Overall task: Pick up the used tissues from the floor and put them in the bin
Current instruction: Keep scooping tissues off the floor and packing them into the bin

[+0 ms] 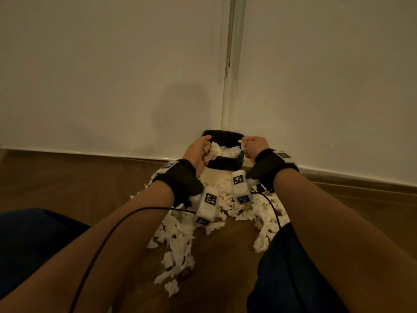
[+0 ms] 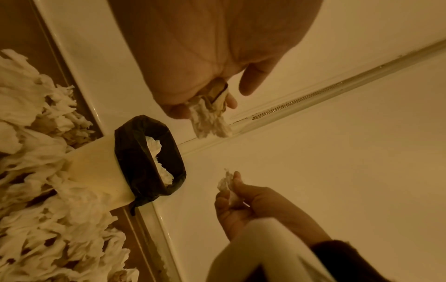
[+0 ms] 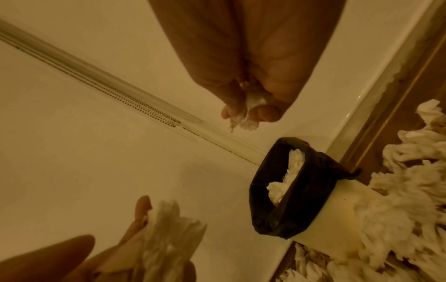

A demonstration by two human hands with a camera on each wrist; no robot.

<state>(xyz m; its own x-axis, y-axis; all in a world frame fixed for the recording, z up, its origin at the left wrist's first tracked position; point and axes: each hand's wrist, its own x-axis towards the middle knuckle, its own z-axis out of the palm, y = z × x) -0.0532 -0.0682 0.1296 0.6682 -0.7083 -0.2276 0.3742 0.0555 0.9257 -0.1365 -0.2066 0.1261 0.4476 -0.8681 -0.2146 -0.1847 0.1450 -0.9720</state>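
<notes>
brown wooden floor (image 1: 67,177), strewn near the viewer with crumpled tissues (image 1: 178,242) reaching the bin's foot. beyond, a pale bin (image 2: 96,167) with black liner (image 1: 225,164), part filled with tissue, stands against the white wall (image 1: 101,75) below a hanging bead chain (image 1: 229,35). left hand (image 1: 197,152) grips a tissue wad (image 2: 210,122) over the rim; right hand (image 1: 256,145) pinches a small tissue scrap (image 3: 243,116) there.

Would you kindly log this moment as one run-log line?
left hand: grips tissue wad | right hand: grips small tissue | both above bin | bin: partly filled | floor tissues: many remain
</notes>
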